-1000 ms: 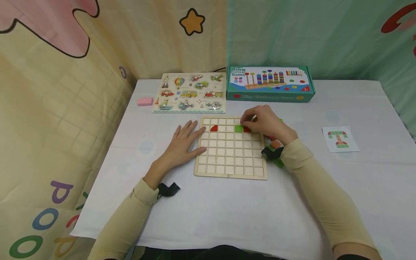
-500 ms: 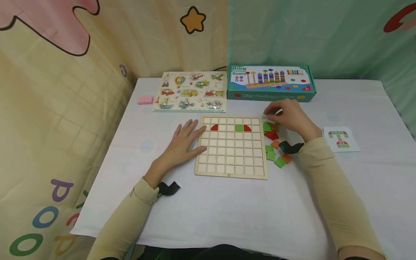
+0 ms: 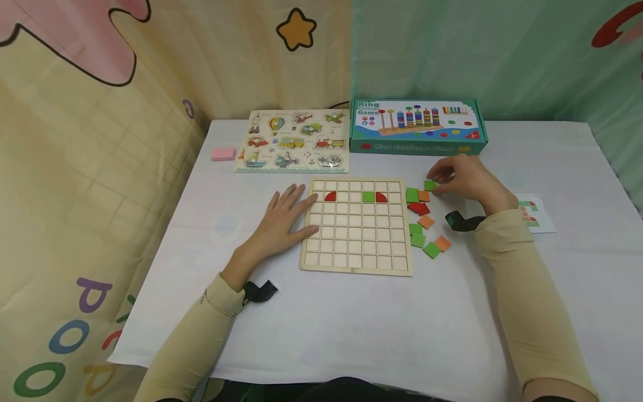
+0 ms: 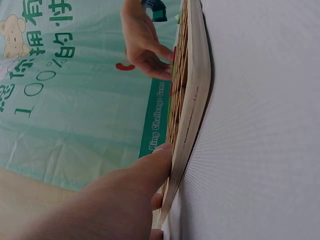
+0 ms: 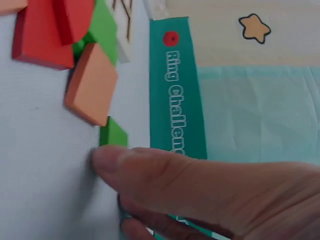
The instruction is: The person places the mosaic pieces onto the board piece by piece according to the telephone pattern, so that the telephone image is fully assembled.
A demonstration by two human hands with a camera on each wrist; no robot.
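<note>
A wooden grid board (image 3: 355,273) lies on the table. Set in its second row are a red quarter-round tile (image 3: 330,196), a green square tile (image 3: 369,196) and another red quarter-round tile (image 3: 381,197). My left hand (image 3: 277,226) is spread at the board's left side, thumb and index finger touching its edge. Right of the board, my right hand (image 3: 467,180) pinches a green square tile (image 3: 430,186) between thumb and fingers, low at the tabletop. In the right wrist view the thumb partly hides this green tile (image 5: 114,134).
Loose red tiles (image 3: 419,208), orange tiles (image 3: 426,221) and green tiles (image 3: 418,240) lie along the board's right side. A pattern card (image 3: 540,215) is partly under the right forearm. Behind stand a picture puzzle (image 3: 292,142), a ring game box (image 3: 418,128) and a pink block (image 3: 223,154).
My right hand has moved right from the red quarter-round tile on the board, past its corner, to a loose green tile that it now pinches. The left hand stays put.
</note>
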